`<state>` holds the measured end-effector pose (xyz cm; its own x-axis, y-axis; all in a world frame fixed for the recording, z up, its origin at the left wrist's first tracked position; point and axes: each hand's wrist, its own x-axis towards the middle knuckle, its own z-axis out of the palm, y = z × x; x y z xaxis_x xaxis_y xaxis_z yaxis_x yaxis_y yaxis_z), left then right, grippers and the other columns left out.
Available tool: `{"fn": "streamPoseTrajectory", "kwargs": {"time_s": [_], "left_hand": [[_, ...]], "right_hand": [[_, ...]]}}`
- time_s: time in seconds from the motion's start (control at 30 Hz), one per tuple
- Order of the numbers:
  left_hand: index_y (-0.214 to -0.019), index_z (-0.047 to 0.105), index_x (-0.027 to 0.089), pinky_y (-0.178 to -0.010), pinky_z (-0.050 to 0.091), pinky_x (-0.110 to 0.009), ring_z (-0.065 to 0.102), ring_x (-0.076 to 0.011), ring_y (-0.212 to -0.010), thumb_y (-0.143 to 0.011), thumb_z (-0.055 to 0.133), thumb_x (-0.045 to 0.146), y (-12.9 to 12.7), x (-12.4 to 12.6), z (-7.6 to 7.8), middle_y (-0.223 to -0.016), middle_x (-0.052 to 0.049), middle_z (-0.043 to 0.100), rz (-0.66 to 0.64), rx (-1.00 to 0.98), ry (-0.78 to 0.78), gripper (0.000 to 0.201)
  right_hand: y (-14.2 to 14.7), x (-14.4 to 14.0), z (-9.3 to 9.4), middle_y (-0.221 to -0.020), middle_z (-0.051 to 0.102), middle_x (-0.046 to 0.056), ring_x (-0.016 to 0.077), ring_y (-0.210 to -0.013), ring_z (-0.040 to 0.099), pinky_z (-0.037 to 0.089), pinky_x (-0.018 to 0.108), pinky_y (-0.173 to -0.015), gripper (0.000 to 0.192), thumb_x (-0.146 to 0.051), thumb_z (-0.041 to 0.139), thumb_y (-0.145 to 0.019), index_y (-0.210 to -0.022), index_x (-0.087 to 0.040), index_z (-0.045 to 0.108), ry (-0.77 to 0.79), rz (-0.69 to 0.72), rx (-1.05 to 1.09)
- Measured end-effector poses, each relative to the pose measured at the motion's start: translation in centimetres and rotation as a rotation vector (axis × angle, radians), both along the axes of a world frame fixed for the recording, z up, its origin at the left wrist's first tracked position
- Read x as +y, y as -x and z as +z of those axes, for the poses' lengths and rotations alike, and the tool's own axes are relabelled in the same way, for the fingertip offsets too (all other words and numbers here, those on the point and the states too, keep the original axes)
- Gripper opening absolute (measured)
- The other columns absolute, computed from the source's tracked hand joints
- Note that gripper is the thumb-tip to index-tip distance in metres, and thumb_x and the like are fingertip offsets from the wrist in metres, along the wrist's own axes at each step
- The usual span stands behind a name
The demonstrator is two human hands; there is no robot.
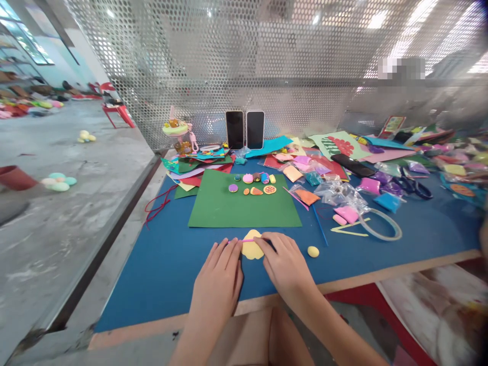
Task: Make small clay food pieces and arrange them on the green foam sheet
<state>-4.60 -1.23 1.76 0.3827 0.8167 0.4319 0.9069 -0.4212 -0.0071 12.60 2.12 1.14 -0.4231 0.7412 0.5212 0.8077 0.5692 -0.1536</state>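
A flat piece of yellow clay (252,247) lies on the blue table (160,264) near its front edge. My left hand (219,277) rests at its left side, fingertips touching it. My right hand (284,262) holds a thin pink stick (246,240) across the clay's top edge. A small yellow clay ball (313,251) sits just right of my right hand. Behind the clay lies a green sheet (244,211) carrying several small clay figures (254,184).
Bags of coloured clay (343,195), a tape ring (381,224), scissors (414,187), a blue stick (319,226) and paper sheets crowd the right and back. Two phones (244,129) lean on the perforated metal screen. Red string (158,206) hangs at the table's left edge.
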Motion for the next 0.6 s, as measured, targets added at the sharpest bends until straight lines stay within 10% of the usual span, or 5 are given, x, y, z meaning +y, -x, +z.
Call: {"fn": "streamPoseTrajectory", "kwargs": {"time_s": [0.6], "left_hand": [[-0.115,0.059,0.012,-0.093,0.049,-0.045,0.059,-0.0234,-0.102,-0.088,0.039,0.013,0.3,-1.0,0.2,-0.115,-0.009,0.065,-0.01,-0.086,0.009,0.034]], "right_hand": [[-0.3,-1.3,-0.4,-0.1,0.068,0.005,0.0172,-0.092,0.057,0.041,0.035,-0.09,0.035,-0.004,0.046,-0.08,-0.105,-0.019,0.065,-0.027,0.017,0.042]]}}
